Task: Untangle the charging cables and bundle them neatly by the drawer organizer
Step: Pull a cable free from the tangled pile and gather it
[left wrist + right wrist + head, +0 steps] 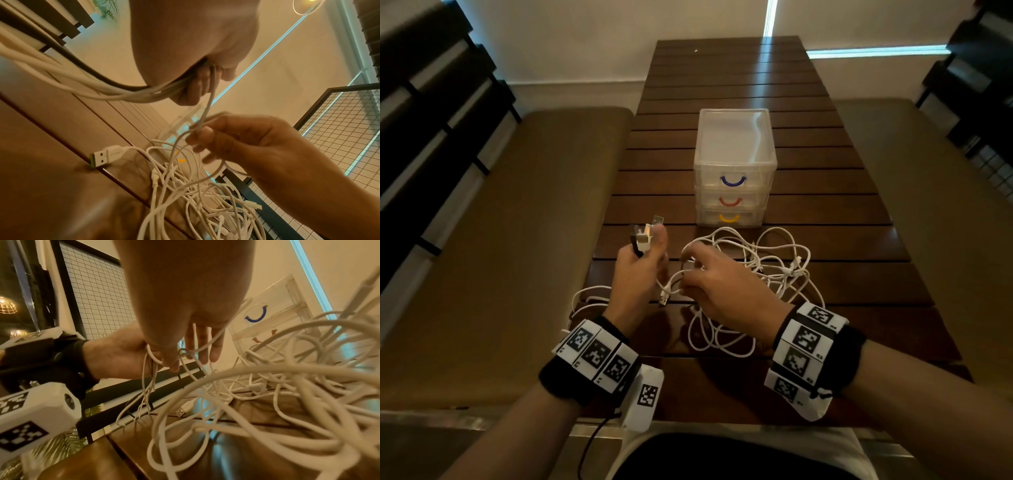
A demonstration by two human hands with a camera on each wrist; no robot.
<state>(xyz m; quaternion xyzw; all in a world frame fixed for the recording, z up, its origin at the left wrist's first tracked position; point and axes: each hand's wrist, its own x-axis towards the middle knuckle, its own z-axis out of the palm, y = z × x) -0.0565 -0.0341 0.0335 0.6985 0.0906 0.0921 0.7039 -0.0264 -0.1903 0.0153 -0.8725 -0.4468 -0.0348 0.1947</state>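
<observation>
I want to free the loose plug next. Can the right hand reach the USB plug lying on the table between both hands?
Probably yes. The USB plug lies bare just beside the right hand, nothing covering it, but its fingers already pinch a white cable.

Dark slatted wooden table [808, 212], tan cushioned benches [517, 240] either side, black wire-grid panel [339, 129] nearby

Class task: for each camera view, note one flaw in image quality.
Head view: dim, with window glare streaking the dark slatted wooden table. Left wrist view: tilted, warm cast. Right wrist view: nearest loops of the tangled white charging cables are blurred.
</observation>
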